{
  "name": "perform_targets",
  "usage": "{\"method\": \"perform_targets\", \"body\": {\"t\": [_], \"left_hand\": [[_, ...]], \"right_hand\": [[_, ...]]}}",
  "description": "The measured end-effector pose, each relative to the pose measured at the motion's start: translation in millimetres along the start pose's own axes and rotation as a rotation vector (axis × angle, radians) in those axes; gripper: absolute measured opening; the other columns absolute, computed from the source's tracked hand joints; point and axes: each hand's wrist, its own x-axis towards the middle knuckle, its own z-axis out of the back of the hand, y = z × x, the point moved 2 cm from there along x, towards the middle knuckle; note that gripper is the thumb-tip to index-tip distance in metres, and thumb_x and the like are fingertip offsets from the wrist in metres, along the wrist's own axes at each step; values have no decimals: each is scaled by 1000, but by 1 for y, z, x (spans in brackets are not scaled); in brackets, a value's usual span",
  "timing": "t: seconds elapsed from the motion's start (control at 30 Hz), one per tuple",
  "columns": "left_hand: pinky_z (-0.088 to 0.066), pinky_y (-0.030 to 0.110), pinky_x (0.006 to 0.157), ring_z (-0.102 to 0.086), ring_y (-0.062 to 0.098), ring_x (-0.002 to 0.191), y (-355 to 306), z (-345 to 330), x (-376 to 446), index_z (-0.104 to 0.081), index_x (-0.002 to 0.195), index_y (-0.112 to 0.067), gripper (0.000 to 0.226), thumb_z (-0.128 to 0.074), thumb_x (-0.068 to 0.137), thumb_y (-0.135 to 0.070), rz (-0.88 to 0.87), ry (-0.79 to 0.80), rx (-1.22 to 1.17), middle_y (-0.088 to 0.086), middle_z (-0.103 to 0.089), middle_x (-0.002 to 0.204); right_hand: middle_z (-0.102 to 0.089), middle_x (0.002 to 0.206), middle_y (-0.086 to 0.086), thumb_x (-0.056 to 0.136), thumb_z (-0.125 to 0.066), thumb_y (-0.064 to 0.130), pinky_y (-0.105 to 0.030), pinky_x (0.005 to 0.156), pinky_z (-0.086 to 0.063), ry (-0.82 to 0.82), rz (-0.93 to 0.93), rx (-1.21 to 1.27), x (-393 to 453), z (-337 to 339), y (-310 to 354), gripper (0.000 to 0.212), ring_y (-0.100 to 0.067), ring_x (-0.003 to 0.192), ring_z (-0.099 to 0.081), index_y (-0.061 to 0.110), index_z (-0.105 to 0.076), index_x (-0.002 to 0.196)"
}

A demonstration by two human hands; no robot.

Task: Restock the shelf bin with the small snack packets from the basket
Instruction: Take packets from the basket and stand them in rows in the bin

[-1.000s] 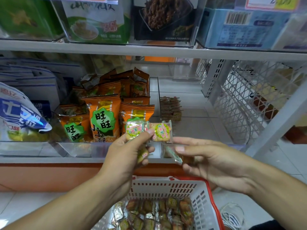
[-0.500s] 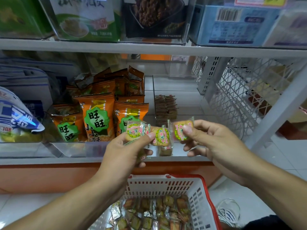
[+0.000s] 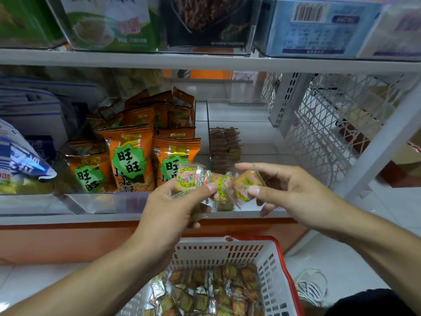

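Note:
My left hand (image 3: 175,201) grips a small bunch of clear-wrapped snack packets (image 3: 191,179) in front of the shelf edge. My right hand (image 3: 282,190) pinches one more packet (image 3: 245,185) between thumb and fingers, right beside the bunch. Behind both hands stands a clear shelf bin (image 3: 250,115) with a short row of the same packets (image 3: 224,149) upright along its left side. Below, a white basket with a red rim (image 3: 271,265) holds several loose packets (image 3: 209,290).
A neighbouring clear bin is packed with orange snack bags (image 3: 129,156). Blue and white bags (image 3: 20,160) lie at the left. A white wire mesh panel (image 3: 319,133) and a slanted shelf post (image 3: 387,137) close off the right. Boxed goods fill the shelf above (image 3: 205,60).
My right hand has brought its packet up from below the shelf edge and leftward to the bunch in my left hand. The left hand has stayed roughly in place.

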Motion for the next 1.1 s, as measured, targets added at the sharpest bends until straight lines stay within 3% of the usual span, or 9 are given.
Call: {"method": "perform_targets", "body": {"t": [0.1, 0.23, 0.33, 0.43, 0.6, 0.77, 0.87, 1.0, 1.1], "left_hand": [[-51, 21, 54, -71, 13, 72, -1, 3, 2, -72, 98, -12, 45, -85, 71, -47, -41, 2, 94, 7, -75, 81], [-49, 19, 54, -70, 10, 63, 0, 1, 2, -74, 85, -22, 23, -86, 76, -39, -72, 48, 199, -2, -74, 71], [-47, 16, 49, -65, 6, 55, 2, -4, 0, -75, 91, -21, 25, -88, 75, -36, -76, 86, 203, 0, -75, 71], [-46, 16, 47, -65, 4, 55, 5, -8, -1, -75, 93, -26, 23, -88, 75, -33, -63, 131, 213, 0, -78, 78], [-46, 18, 48, -67, 7, 59, 6, -10, 2, -75, 96, -26, 23, -87, 77, -34, -25, 201, 234, 3, -79, 82], [-47, 22, 49, -67, 11, 62, 9, -14, 3, -76, 100, -22, 30, -82, 80, -43, -4, 248, 158, 6, -77, 78], [-47, 21, 47, -64, 9, 59, 9, -16, 5, -75, 101, -22, 38, -77, 78, -52, 19, 162, 65, 3, -75, 76], [-49, 22, 48, -68, 9, 60, 9, -16, 8, -74, 102, -18, 44, -78, 75, -52, -6, 37, 61, 0, -78, 79], [-49, 21, 49, -68, 11, 61, 10, -20, 7, -73, 100, -27, 27, -79, 81, -46, -58, 19, 105, 1, -77, 82]], "right_hand": [[-71, 104, -10, 76, -81, 12, -35, 80, -61, -18, 139, -60, -2, 12, 8, 35, -26, 93, -68, 25, -73, 107], [-75, 94, 0, 68, -85, 19, -29, 84, -58, -7, 172, -118, -2, 23, 9, 29, -20, 91, -73, 29, -72, 92], [-77, 97, -5, 78, -82, 1, -34, 85, -60, 137, 136, -212, -2, 20, 6, 35, -24, 91, -75, 28, -76, 100], [-74, 98, 5, 77, -81, -7, -29, 84, -59, 153, 68, -213, 0, 14, -1, 53, -14, 90, -71, 29, -74, 115], [-68, 119, 19, 77, -85, 10, -30, 90, -58, 209, 5, -390, 5, 12, -8, 69, -1, 102, -66, 34, -59, 137], [-70, 127, 5, 81, -80, 0, -38, 100, -54, 311, -62, -249, 7, 13, -15, 70, -24, 116, -66, 24, -54, 142], [-70, 125, -4, 82, -78, -1, -37, 98, -56, 358, -38, -176, 10, 22, -10, 59, -29, 114, -67, 19, -60, 135], [-69, 120, -20, 80, -74, -8, -35, 88, -59, 41, -26, 51, 38, 46, -10, 50, -27, 106, -69, 11, -62, 125], [-71, 111, -9, 76, -78, -3, -23, 73, -60, -214, -34, -207, 69, 60, -28, 50, -20, 98, -70, 17, -60, 119]]}}
